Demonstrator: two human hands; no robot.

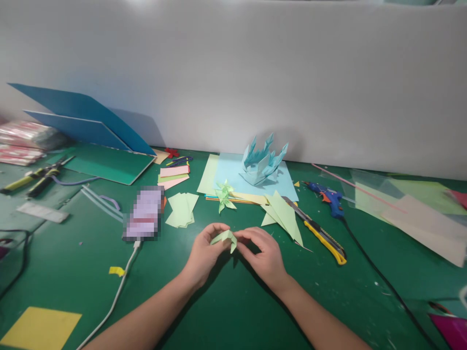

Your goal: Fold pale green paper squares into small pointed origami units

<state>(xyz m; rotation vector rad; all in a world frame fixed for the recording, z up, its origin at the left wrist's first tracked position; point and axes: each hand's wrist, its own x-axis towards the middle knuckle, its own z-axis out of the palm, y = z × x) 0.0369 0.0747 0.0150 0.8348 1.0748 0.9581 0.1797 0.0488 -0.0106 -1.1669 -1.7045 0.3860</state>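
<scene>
Desk, green-topped [233, 318], bears the work. At the near left lies a flat yellow paper square [42, 328]; a white cable [117, 294] runs from the near edge to a lilac phone-like device [144, 211].

Near the middle, a small pale-green folded paper piece [229, 236] is held just above the desk, between both hands. The left hand [208, 250] pinches its left part, thumb against fingers. The right hand [263, 253] is narrow, thumb and forefinger closed at its right edge.

Beyond the hands, loose pale-green paper slips [182, 209] lie to the left and pale-green pointed paper sheets [286, 216] to the right. A yellow-handled utility knife [323, 238] rests beside those sheets, a blue glue gun [331, 198] past it. Farther back, a pale-green star-shaped paper fold [225, 197] sits in front of a light-blue spiky paper model [262, 165], close to the grey-white partition [277, 73].

Risks, in my judgement: uneven pull between the two pinches could tear or skew the piece; excess pressure could flatten its folds. The knife could cut a straying right hand if its blade is exposed, which cannot be determined. The glue gun could burn fingers if hot; its heat cannot be seen.

Markings: no brand, label or writing is legible. The device's face is blocked out by pixelation; print on the plastic-wrapped packets [27, 138] at far left is too blurred to read.
</scene>
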